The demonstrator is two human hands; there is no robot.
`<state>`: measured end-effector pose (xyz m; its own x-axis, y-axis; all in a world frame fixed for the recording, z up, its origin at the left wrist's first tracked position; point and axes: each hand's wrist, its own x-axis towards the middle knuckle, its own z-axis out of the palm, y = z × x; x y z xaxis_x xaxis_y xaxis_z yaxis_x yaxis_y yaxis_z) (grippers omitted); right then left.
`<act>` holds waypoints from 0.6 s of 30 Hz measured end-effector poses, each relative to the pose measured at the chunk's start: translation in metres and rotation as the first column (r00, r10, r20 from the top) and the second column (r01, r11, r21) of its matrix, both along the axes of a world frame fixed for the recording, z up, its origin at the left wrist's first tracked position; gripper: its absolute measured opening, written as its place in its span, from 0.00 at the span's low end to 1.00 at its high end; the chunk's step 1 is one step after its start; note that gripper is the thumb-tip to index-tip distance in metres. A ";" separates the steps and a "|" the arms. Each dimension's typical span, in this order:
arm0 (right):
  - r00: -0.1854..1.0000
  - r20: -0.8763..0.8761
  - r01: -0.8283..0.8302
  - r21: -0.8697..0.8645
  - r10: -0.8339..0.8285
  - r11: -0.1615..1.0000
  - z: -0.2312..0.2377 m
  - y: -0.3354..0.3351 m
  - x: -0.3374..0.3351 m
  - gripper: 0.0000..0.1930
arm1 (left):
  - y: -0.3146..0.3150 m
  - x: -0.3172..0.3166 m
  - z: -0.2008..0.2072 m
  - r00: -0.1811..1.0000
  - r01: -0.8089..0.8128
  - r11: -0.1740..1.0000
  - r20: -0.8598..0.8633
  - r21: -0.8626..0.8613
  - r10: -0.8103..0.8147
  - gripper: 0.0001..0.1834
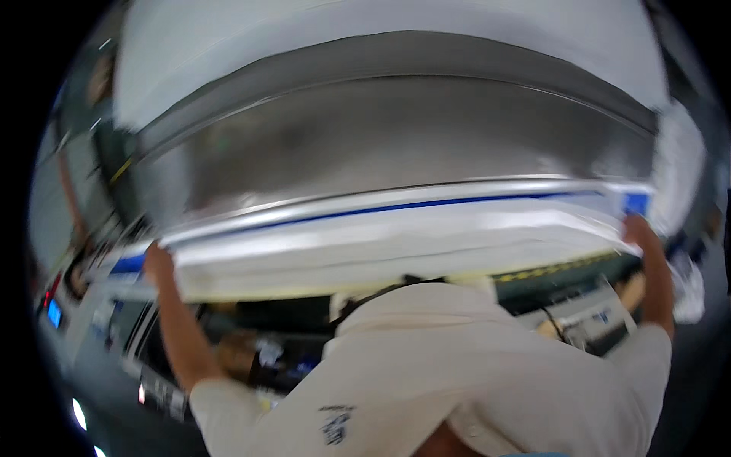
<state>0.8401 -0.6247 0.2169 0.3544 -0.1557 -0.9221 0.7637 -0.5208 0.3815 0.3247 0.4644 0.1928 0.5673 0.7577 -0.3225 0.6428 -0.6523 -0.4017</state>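
Both arms reach far apart: the left hand (158, 259) closes on the left end of a wide white sheet (396, 244), the right hand (640, 232) grips its right end. The sheet lies stretched just near of a long curved steel roller housing (396, 137).

A wide flat panel (396, 244) is held across the scene, gripped at its left end by the left hand (158, 263) and at its right end by the right hand (638, 232), with a metal trough (396, 137) lying beyond it.
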 end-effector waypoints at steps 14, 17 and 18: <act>0.869 -0.165 0.494 0.246 -0.466 0.834 0.001 0.183 -0.018 0.25 | -0.314 0.144 0.035 0.851 0.129 0.763 0.465 -0.633 0.243 0.11; 0.895 -0.141 0.445 0.309 -0.422 0.840 -0.014 0.176 -0.032 0.16 | -0.378 0.147 0.049 0.834 0.126 0.452 0.341 -0.883 0.433 0.11; 0.900 -0.114 0.435 0.327 -0.422 0.839 -0.014 0.184 -0.043 0.13 | -0.394 0.155 0.061 0.879 0.113 0.349 0.257 -0.930 0.401 0.12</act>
